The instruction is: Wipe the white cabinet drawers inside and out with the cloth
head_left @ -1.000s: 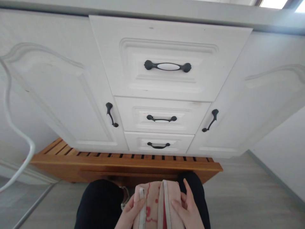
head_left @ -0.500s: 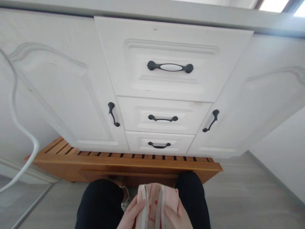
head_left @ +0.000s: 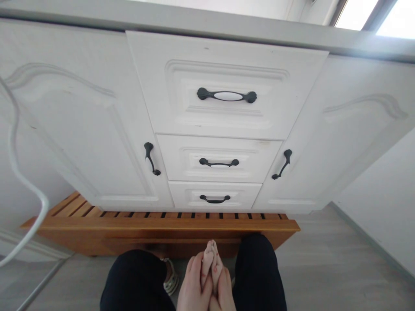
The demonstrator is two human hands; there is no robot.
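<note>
Head view | left hand [head_left: 194,285] and right hand [head_left: 225,287] are pressed together, pink cloth [head_left: 209,259] pinched between, kept compact | white cabinet [head_left: 223,121] and wooden rack [head_left: 162,226] are faced.

Single head-worn camera, aimed forward and steeply down from a seated or crouched position close before the white cabinet front [head_left: 223,108], taking in three drawers, the wooden rack [head_left: 162,226] below, and knees at the bottom edge

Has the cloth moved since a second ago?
Yes. The cloth is now bunched narrow between both hands, showing less against the wooden bench.
</note>
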